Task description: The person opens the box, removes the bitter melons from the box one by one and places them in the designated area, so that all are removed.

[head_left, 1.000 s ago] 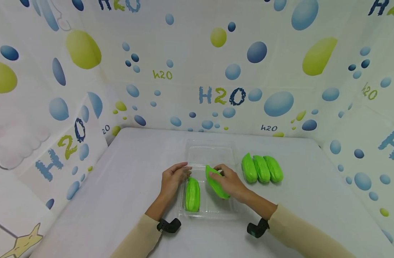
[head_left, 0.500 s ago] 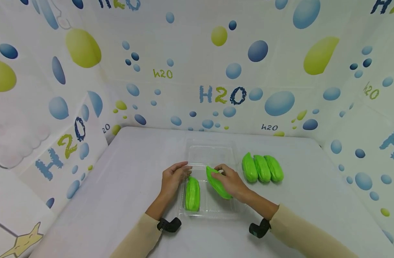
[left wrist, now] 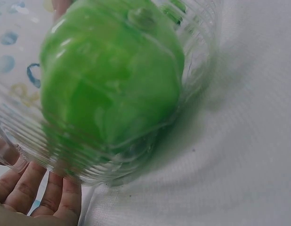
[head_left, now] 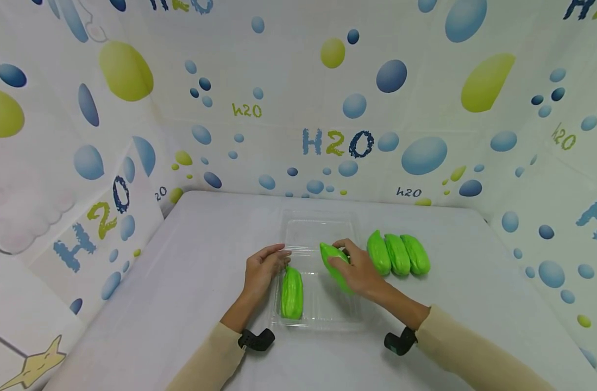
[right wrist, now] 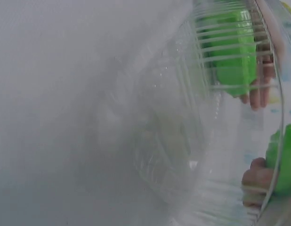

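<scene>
A clear plastic clamshell container (head_left: 322, 327) lies with its lid (head_left: 320, 231) folded back. My left hand (head_left: 264, 274) holds the container's left rim; in the left wrist view its fingers (left wrist: 28, 190) touch the outer wall. Inside on the left lies one glossy, ribbed green imitation vegetable (head_left: 291, 293), lengthwise. My right hand (head_left: 362, 271) grips a second such green vegetable (head_left: 331, 255), tilted with its pointed end up-left, above the container's right half. In the right wrist view, this vegetable (right wrist: 287, 160) shows partly behind the clear wall.
Just right of the container, three more green vegetables (head_left: 397, 255) lie side by side on the white cloth-covered table (head_left: 215, 233). A patterned curtain (head_left: 278, 70) stands behind the table and along its sides.
My right hand has moved slightly right and away from me, lifting the green vegetable a little. My left hand stays at the container's rim.
</scene>
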